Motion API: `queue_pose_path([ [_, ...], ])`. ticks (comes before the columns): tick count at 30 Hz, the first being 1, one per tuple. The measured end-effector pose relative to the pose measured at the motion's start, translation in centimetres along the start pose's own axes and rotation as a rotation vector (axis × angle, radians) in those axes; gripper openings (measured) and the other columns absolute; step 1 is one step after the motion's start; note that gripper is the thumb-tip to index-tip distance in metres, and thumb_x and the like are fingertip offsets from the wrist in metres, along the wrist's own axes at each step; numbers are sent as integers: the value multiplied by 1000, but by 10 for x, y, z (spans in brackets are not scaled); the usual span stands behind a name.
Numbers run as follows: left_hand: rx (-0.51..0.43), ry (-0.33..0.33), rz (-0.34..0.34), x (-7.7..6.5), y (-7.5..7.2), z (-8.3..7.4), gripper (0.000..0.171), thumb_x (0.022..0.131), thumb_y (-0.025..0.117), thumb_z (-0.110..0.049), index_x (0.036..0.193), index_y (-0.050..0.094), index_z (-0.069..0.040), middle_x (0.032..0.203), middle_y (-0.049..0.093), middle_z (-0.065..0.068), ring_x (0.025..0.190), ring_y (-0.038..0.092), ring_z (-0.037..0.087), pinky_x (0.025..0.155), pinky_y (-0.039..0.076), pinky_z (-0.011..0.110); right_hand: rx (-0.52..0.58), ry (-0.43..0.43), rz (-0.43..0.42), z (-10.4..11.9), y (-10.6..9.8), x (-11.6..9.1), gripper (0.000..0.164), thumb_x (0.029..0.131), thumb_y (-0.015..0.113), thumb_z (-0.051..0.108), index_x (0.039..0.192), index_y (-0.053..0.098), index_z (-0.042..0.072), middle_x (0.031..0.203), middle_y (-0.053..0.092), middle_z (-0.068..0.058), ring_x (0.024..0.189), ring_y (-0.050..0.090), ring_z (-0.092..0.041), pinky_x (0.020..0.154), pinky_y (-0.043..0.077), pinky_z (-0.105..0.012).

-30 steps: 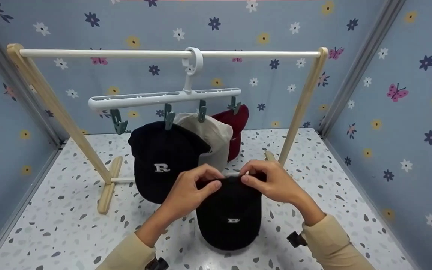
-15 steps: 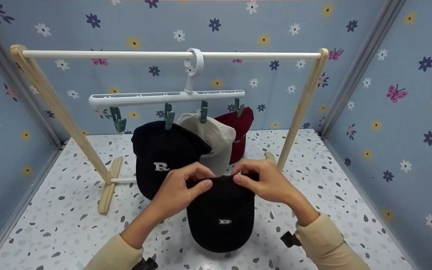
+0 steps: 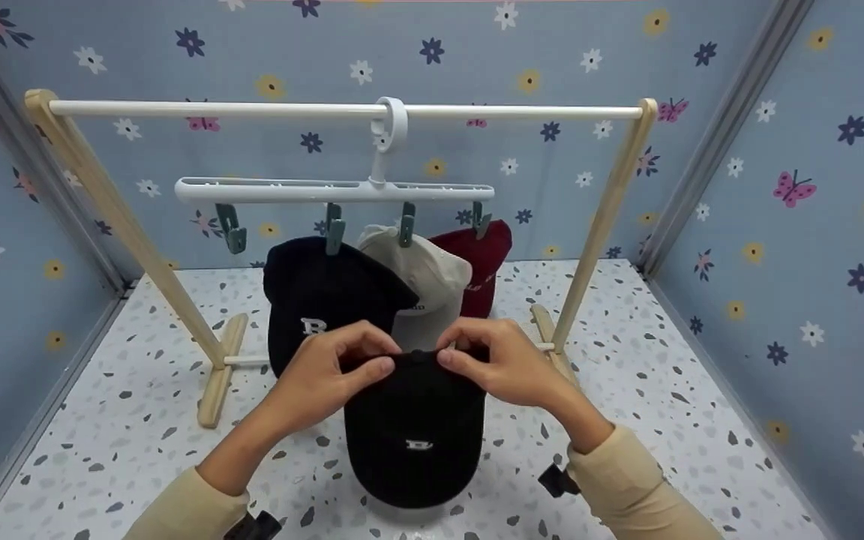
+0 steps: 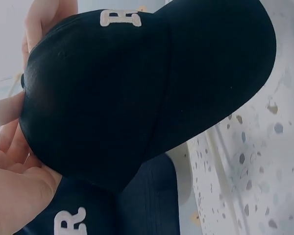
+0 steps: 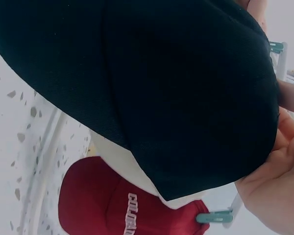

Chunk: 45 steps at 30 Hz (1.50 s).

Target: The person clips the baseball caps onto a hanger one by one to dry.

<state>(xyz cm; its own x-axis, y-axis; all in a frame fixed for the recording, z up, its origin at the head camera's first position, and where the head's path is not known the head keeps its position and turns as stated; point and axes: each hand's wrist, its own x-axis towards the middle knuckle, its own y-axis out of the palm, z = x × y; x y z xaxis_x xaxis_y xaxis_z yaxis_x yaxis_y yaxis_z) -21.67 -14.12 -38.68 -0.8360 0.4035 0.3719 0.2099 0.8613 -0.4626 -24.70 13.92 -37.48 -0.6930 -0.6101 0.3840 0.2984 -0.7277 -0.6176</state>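
Note:
A black baseball cap point(image 3: 415, 412) with a small white letter hangs crown up, brim down, between both hands. My left hand point(image 3: 331, 367) pinches the top of its crown on the left, thumb in front. On the right side of the crown, my right hand point(image 3: 503, 364) pinches in the same way. Behind it, a dark cap point(image 3: 327, 281) with a white R, a cream cap point(image 3: 436, 277) and a red cap point(image 3: 486, 262) hang from green clips. The leftmost clip point(image 3: 232, 229) bears no cap. In the left wrist view, the held cap point(image 4: 93, 98) overlaps the R cap.
A white clip hanger point(image 3: 282, 193) hooks over the white rail point(image 3: 214, 109) of a wooden-legged rack. The rack's left foot point(image 3: 222, 375) stands on a speckled tabletop point(image 3: 102, 450). Flower-patterned walls point(image 3: 792, 247) enclose the back and sides.
Both hands have shifted left with the black cap, which now overlaps more of the R cap. The hanger has turned a little, and its leftmost clip has swung slightly left and up.

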Motion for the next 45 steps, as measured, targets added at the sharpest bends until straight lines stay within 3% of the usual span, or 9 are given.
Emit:
queue_pose_path([
  [16,50,-47,14,-9,-42,-1,10,102,74,-22,112,76,-25,103,74,-8,80,65,17,72,55,28,35,1,-40,22,25,22,9,104,71,21,102,77,14,78,65,2,69,57,-12,66,46,-27],
  [21,37,-48,46,-11,-56,-2,10,103,73,-22,112,76,-25,100,73,-4,75,63,18,69,54,27,45,-8,-60,30,32,26,10,105,70,20,102,77,13,79,65,1,69,56,-12,65,46,-27],
  [27,62,-27,39,-13,-71,-1,10,103,72,-19,112,76,-23,100,73,-3,74,63,17,68,54,26,29,-10,-99,38,42,35,7,104,71,18,103,77,13,83,67,4,72,58,-10,68,48,-27],
  [35,115,-19,21,-14,-86,1,13,104,71,-16,114,76,-22,104,72,-3,77,63,18,67,53,27,25,-4,-128,46,51,46,6,103,72,17,103,77,13,81,66,5,71,59,-10,68,49,-27],
  [45,107,-20,10,-16,-102,0,13,105,70,-15,114,77,-20,112,74,-1,85,67,17,71,54,25,17,-19,-139,52,58,62,5,102,72,15,103,76,12,78,64,4,70,58,-7,66,49,-26],
])
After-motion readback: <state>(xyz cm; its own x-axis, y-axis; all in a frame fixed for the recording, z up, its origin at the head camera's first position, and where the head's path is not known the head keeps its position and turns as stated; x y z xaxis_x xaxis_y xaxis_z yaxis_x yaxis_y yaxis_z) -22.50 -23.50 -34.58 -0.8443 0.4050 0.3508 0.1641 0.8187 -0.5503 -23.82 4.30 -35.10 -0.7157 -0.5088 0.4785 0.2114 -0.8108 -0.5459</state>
